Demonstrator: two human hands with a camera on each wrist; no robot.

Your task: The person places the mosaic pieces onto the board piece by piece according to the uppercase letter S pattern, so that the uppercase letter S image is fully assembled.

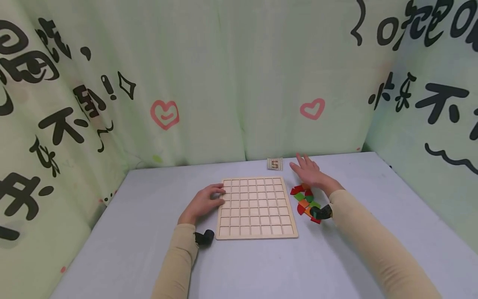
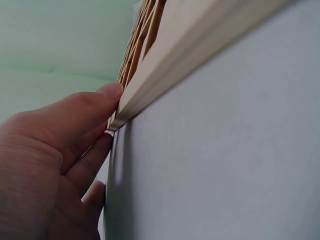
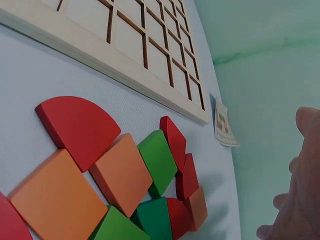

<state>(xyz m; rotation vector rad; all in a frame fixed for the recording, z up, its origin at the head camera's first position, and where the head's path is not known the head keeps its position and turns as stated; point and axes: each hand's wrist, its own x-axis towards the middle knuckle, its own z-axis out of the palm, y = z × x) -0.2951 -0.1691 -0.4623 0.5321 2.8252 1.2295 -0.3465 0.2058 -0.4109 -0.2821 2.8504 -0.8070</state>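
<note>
A light wooden grid board (image 1: 257,238) with square cells lies flat on the white table. My left hand (image 1: 204,202) is at its left side, fingers fairly straight. In the left wrist view the thumb tip (image 2: 112,91) touches the board's frame (image 2: 165,55), with other fingertips right at its edge. Beyond the blocks my right hand (image 1: 309,171) is raised with fingers spread, holding nothing. Beneath and beside that wrist lies a group of flat coloured blocks: a red quarter-round block (image 3: 80,127), orange squares (image 3: 122,172) and green pieces (image 3: 159,160).
A small printed card (image 1: 274,164) lies at the table's back edge, behind the board. A pale green curtain (image 1: 231,83) with black writing and pink hearts encloses the table (image 1: 157,232) at the back and sides.
</note>
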